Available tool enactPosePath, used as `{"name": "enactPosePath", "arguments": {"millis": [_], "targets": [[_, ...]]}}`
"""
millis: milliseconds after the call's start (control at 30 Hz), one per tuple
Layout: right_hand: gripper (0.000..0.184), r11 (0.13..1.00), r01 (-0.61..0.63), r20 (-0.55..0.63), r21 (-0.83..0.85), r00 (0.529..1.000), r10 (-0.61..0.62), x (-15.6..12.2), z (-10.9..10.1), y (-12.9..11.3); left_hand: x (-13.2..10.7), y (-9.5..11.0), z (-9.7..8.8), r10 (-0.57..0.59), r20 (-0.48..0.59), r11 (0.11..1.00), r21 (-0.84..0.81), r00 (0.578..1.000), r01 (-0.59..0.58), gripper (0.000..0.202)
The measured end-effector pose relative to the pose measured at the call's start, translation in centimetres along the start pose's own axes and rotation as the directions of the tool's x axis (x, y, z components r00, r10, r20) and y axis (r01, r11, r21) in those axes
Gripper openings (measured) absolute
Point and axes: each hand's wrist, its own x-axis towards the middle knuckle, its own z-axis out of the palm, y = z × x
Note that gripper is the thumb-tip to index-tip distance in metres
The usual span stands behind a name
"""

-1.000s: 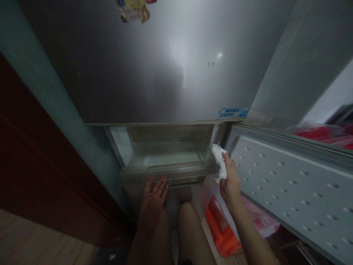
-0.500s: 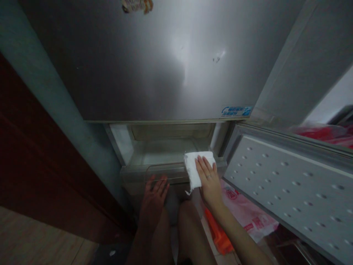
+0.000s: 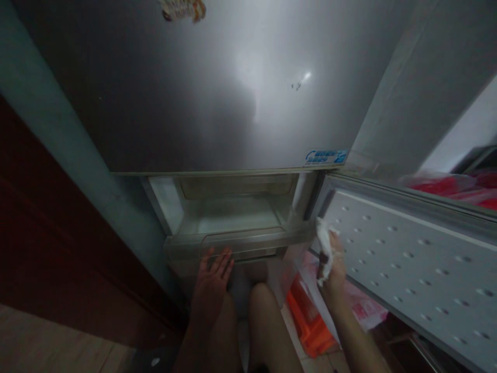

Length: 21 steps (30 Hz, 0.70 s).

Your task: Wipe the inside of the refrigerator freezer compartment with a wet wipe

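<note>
A clear plastic drawer (image 3: pixel 287 237) is pulled out from the fridge's lower compartment (image 3: pixel 233 212). My left hand (image 3: pixel 213 277) lies against the drawer's front panel with its fingers spread. To the right of the drawer, my right hand (image 3: pixel 336 267) grips a crumpled white cloth (image 3: pixel 325 248), its fingers folded behind it and slightly blurred. The cloth is in the gap between the drawer's right end and the opened lower door (image 3: pixel 411 259). Whether it touches either one I cannot tell.
The closed upper fridge door (image 3: pixel 217 103) rises above the compartment. An orange plastic object (image 3: pixel 310 326) and a pink-white plastic bag (image 3: pixel 365 305) lie on the floor at right. A dark red door or panel (image 3: pixel 70 248) stands at left. My knees are under the drawer.
My right hand has moved right with the cloth, off the drawer's front to beside its end. The cloth was flat under the fingers and is now bunched. My left hand stays at the panel.
</note>
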Motion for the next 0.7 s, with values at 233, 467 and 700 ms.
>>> {"name": "enactPosePath", "arguments": {"millis": [233,467,700], "targets": [[0.034,0.949,-0.315,-0.105,-0.013,0.944,0.312,-0.8,0.6,-1.6,-1.2,0.5,1.4,0.049,0.01,0.999,0.005,0.999,-0.049,0.047],[0.03,0.911,-0.412,-0.107,0.019,0.905,0.412,-0.1,3.7,-1.4,-1.2,0.7,1.9,0.054,0.001,0.998,0.013,0.999,-0.054,0.047],[0.032,0.92,-0.393,0.03,0.019,0.92,0.392,0.3,5.3,-5.4,-1.0,0.6,1.8,0.033,-0.006,0.999,0.008,0.999,-0.033,0.043]]}}
